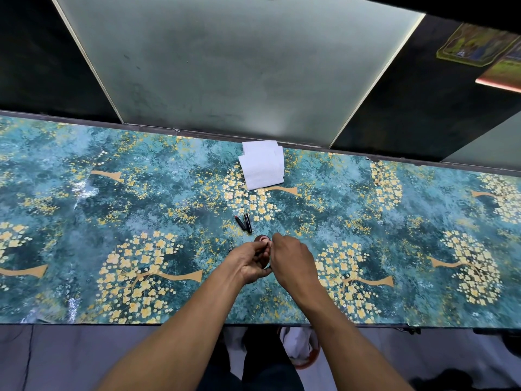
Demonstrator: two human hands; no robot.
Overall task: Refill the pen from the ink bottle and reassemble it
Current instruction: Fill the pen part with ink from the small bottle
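Both hands point(270, 258) pinch small parts over the open ink bottle point(261, 239); a nudge could spill ink across the surface point(84, 221).

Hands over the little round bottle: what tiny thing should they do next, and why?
Probably lower the pen part into the small round dark ink bottle. The left hand and right hand meet right at its open mouth, and two dark pen pieces lie apart on the teal flowered table, so filling seems unfinished.

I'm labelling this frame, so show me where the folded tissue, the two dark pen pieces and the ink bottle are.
folded tissue point(262, 167), head view, middle of top sheet.
pen pieces point(248, 222), head view, longer piece's barrel.
ink bottle point(262, 239), head view, visible rim between the hands.
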